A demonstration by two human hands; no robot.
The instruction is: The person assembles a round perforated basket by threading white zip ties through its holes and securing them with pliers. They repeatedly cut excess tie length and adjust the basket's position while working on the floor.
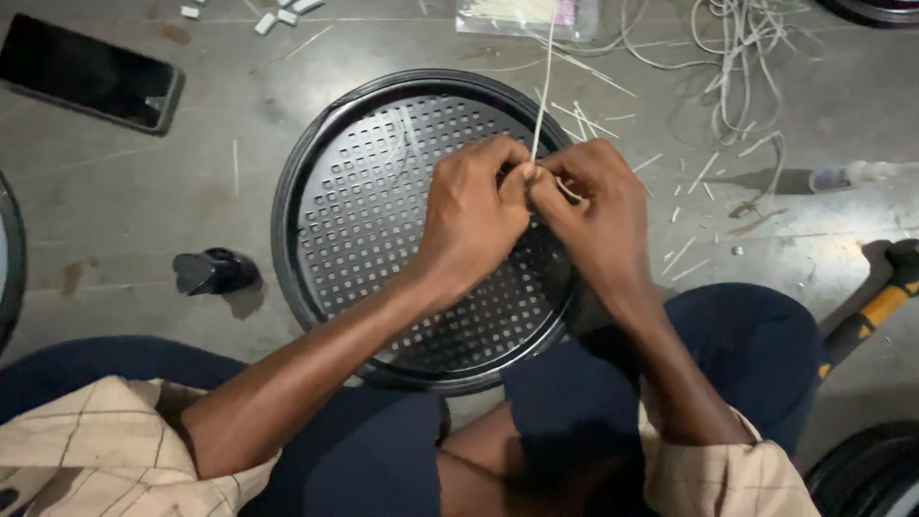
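A round black perforated grille [383, 230] lies flat on the grey floor in front of my knees. Both hands meet over its right part. My left hand [474, 215] and my right hand [598, 215] pinch a thin white cable tie [543, 91] between their fingertips; its free end sticks up and away from me. The spot where the tie meets the grille is hidden under my fingers.
A dark phone [91, 75] lies at the far left. A small black plastic part [212, 271] sits left of the grille. Cut tie ends and white cords [742, 57] litter the far right, near a bag of ties [522, 14]. A yellow-handled hammer [876, 311] lies at right.
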